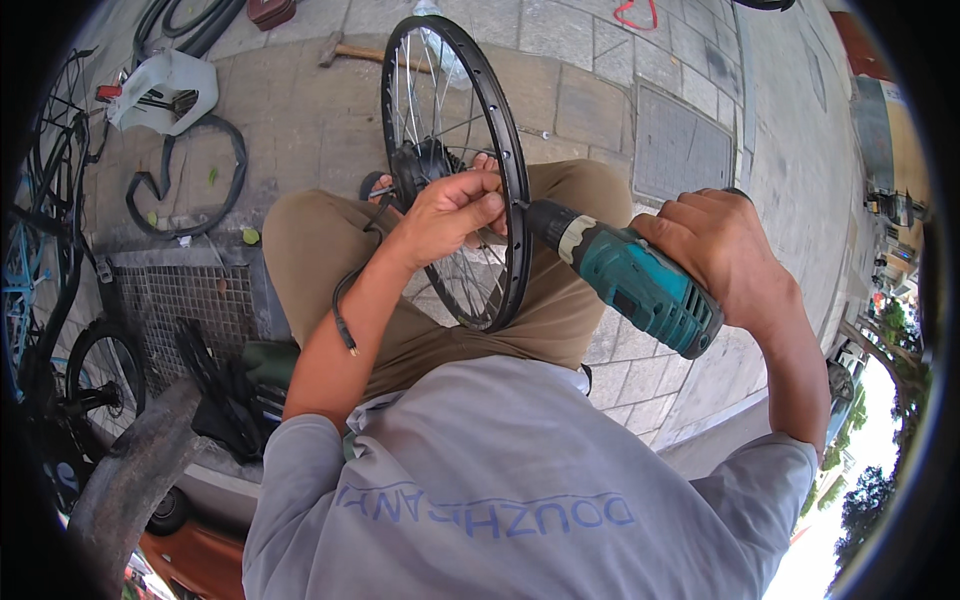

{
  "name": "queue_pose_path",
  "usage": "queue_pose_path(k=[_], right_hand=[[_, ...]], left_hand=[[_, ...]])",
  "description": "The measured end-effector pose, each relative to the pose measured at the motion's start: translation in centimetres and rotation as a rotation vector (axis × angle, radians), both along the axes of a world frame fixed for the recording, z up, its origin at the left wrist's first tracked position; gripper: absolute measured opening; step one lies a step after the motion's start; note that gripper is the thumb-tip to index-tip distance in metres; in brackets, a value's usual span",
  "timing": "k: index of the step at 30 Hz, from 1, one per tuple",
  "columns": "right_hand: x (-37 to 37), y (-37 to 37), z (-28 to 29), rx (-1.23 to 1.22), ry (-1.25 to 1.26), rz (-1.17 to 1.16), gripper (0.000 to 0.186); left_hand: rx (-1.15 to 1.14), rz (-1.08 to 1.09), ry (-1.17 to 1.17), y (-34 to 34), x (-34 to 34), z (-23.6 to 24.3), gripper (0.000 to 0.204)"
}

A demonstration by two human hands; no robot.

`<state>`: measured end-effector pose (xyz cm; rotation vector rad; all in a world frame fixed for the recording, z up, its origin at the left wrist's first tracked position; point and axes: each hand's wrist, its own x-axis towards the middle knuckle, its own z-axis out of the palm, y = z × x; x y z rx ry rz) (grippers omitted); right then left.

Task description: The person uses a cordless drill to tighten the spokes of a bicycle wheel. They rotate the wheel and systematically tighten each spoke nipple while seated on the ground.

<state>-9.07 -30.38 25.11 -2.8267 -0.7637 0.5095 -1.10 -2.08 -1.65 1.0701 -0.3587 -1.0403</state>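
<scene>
A bicycle wheel [515, 160] with a black rim, without a tyre, stands upright between my bent knees. Its thick black hub [428, 162] is on the left side, and a black cable [342, 318] with a pin plug hangs from it over my left forearm. My left hand [452, 215] reaches among the spokes, thumb and fingers pinched at the rim's inner side; what they pinch is hidden. My right hand [715, 245] is wrapped round a teal and black cordless drill [635, 275]. The drill's chuck points left, its tip at the rim's outer face, opposite my left fingers.
A hammer [360, 50] lies on the paving beyond the wheel. Off to the left are a cut white plastic jug [180, 90], a black rubber tube [235, 180] and a metal grate [190, 300]. Bicycles [75, 330] stand at the far left. A red loop [635, 15] lies far ahead.
</scene>
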Motion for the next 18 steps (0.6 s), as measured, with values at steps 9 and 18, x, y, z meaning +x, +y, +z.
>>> queue_pose_path(k=[9,18], right_hand=[[7.8,0.9,2.2,-0.006,0.143,0.202,0.035],[6.8,1.4,2.6,-0.115,0.236,0.139,0.030]], left_hand=[[-0.104,-0.007,-0.057,0.4,0.3,0.6,0.025],[-0.205,-0.025,-0.071,-1.1,-0.4,-1.8,0.026]])
